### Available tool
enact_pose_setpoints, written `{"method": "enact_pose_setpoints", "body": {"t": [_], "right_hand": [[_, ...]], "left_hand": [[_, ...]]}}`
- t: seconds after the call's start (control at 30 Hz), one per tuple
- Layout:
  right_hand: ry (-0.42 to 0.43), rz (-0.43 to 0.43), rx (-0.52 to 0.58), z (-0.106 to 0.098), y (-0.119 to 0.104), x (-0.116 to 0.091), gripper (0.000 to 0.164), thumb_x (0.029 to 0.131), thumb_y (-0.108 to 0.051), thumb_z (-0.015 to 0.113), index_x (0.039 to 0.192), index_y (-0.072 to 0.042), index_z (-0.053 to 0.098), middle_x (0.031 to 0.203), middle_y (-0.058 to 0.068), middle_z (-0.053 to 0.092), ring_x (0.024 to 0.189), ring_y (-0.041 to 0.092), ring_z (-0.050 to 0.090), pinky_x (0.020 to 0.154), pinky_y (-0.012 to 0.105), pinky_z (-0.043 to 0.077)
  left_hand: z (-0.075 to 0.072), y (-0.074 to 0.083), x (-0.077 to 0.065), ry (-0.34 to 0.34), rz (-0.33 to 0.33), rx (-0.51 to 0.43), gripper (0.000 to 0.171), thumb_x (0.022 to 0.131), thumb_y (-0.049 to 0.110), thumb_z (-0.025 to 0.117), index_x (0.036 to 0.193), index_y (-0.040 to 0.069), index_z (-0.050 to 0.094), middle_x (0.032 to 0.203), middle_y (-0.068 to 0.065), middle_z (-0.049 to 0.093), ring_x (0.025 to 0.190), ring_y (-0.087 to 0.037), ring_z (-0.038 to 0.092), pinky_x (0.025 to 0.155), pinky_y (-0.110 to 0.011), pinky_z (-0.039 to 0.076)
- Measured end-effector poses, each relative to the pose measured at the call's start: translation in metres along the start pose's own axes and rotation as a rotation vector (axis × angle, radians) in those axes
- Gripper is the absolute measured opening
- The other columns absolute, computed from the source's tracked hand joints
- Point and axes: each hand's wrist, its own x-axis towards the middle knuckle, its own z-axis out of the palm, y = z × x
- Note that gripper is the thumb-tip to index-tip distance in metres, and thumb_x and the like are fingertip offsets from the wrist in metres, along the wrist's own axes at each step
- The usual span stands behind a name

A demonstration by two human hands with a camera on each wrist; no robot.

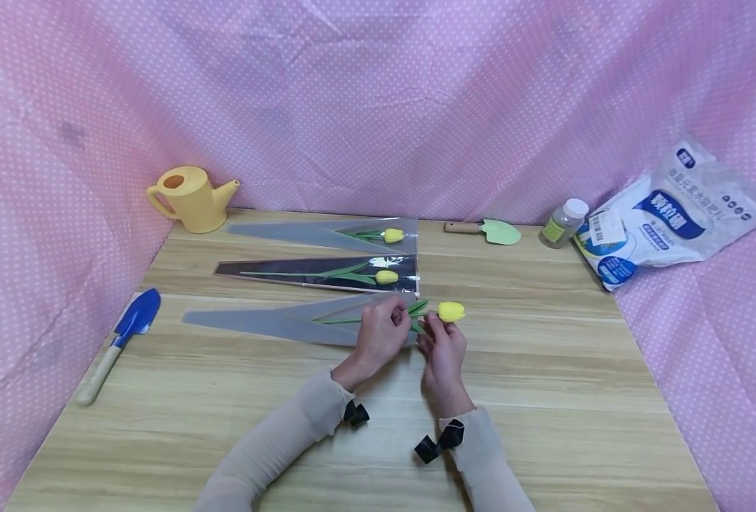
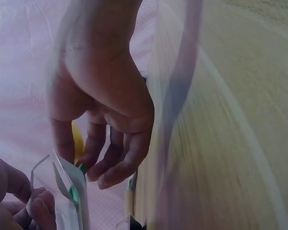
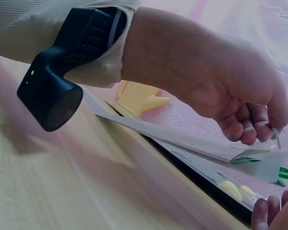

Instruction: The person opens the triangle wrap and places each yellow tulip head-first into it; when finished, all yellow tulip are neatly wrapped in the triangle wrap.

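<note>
A yellow tulip (image 1: 451,311) lies partly inside a translucent tapered flower sleeve (image 1: 243,323), the nearest of three, its bloom past the wide end. With thumb and fingers, my left hand (image 1: 382,331) pinches the sleeve's lifted upper edge near that opening; the right wrist view shows the left hand (image 3: 245,96) at this thin edge. My right hand (image 1: 444,353) pinches the tulip's stem just below the bloom. In the left wrist view, the right hand (image 2: 108,96) partly hides the yellow bloom (image 2: 77,141).
Behind lie a dark sleeve (image 1: 275,274) and a clear sleeve (image 1: 281,235), each with a yellow tulip. A yellow watering can (image 1: 198,203), green trowel (image 1: 501,232), white-capped bottle (image 1: 562,224) and printed bag (image 1: 672,213) line the back. A blue trowel (image 1: 137,313) lies left.
</note>
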Motion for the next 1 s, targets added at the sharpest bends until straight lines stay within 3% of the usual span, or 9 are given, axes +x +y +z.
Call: {"method": "enact_pose_setpoints", "body": {"t": [0.3, 0.47, 0.63, 0.87, 1.0], "right_hand": [[-0.01, -0.002, 0.011, -0.002, 0.0, 0.002, 0.02, 0.093, -0.025, 0.063, 0.108, -0.012, 0.06, 0.087, -0.008, 0.069, 0.091, 0.01, 0.065, 0.07, 0.022, 0.053], [-0.02, -0.006, -0.005, 0.002, 0.002, 0.001, 0.02, 0.092, -0.025, 0.065, 0.107, -0.012, 0.061, 0.087, -0.008, 0.069, 0.081, 0.006, 0.063, 0.065, 0.02, 0.05], [-0.058, -0.019, -0.016, 0.006, 0.005, 0.001, 0.026, 0.093, -0.025, 0.064, 0.114, -0.009, 0.06, 0.086, -0.009, 0.064, 0.069, 0.003, 0.053, 0.06, 0.019, 0.043], [-0.094, -0.035, -0.009, 0.01, 0.007, -0.001, 0.029, 0.094, -0.021, 0.062, 0.117, -0.005, 0.058, 0.088, -0.008, 0.065, 0.073, 0.003, 0.054, 0.058, 0.016, 0.041], [-0.075, -0.048, 0.011, 0.01, 0.007, 0.001, 0.037, 0.095, -0.018, 0.06, 0.126, 0.001, 0.055, 0.101, -0.006, 0.065, 0.089, 0.002, 0.058, 0.072, 0.013, 0.05]], "left_hand": [[-0.001, -0.001, 0.001, -0.004, 0.008, -0.017, 0.007, 0.079, -0.004, 0.061, 0.077, 0.002, 0.065, 0.06, -0.006, 0.064, 0.049, -0.005, 0.05, 0.043, -0.011, 0.039], [0.0, -0.001, 0.001, 0.004, 0.02, -0.018, 0.01, 0.079, -0.005, 0.061, 0.075, 0.004, 0.064, 0.06, -0.006, 0.063, 0.05, -0.005, 0.049, 0.043, -0.011, 0.039], [0.0, -0.001, 0.002, 0.009, 0.033, -0.024, 0.01, 0.079, -0.005, 0.061, 0.076, 0.003, 0.065, 0.06, -0.006, 0.064, 0.049, -0.005, 0.05, 0.044, -0.011, 0.04], [0.001, -0.003, 0.003, 0.036, 0.067, -0.01, 0.008, 0.078, -0.004, 0.062, 0.077, 0.001, 0.067, 0.06, -0.006, 0.064, 0.051, -0.007, 0.053, 0.047, -0.011, 0.041], [0.001, -0.005, 0.004, 0.027, 0.073, -0.008, 0.003, 0.083, 0.005, 0.067, 0.082, 0.002, 0.069, 0.061, -0.005, 0.065, 0.051, -0.006, 0.054, 0.048, -0.01, 0.041]]}}
